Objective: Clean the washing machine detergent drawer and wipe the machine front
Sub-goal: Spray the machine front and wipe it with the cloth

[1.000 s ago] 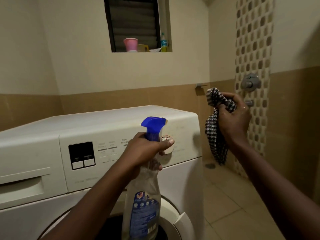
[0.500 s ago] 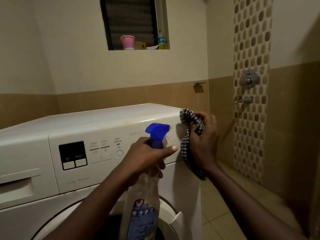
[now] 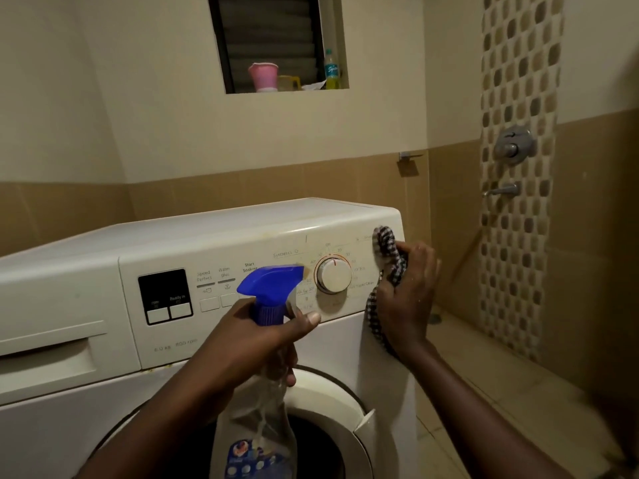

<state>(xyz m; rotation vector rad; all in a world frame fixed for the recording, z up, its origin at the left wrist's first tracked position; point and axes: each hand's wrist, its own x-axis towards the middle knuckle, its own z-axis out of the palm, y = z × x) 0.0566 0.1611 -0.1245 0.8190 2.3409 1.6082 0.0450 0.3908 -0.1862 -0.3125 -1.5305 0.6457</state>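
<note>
We're wiping the machine front (image 3: 340,344): right hand (image 3: 406,299) clutches the cloth (image 3: 385,243) right of the dial (image 3: 333,274), left hand (image 3: 249,340) grips the spray bottle (image 3: 269,288); next, probably sweep leftward.

Home bathroom, doubling as laundry spot. Washing machine (image 3: 193,236) is standing against tan wall tiles (image 3: 345,181); shower valve (image 3: 512,145) and tap (image 3: 503,190) are sticking out of a pebble mosaic strip (image 3: 518,63) nearby; pink cup (image 3: 262,77) and bottle (image 3: 331,69) are sitting in the window niche (image 3: 276,43); floor drain (image 3: 434,318) is showing in the tiled floor (image 3: 501,392).
</note>
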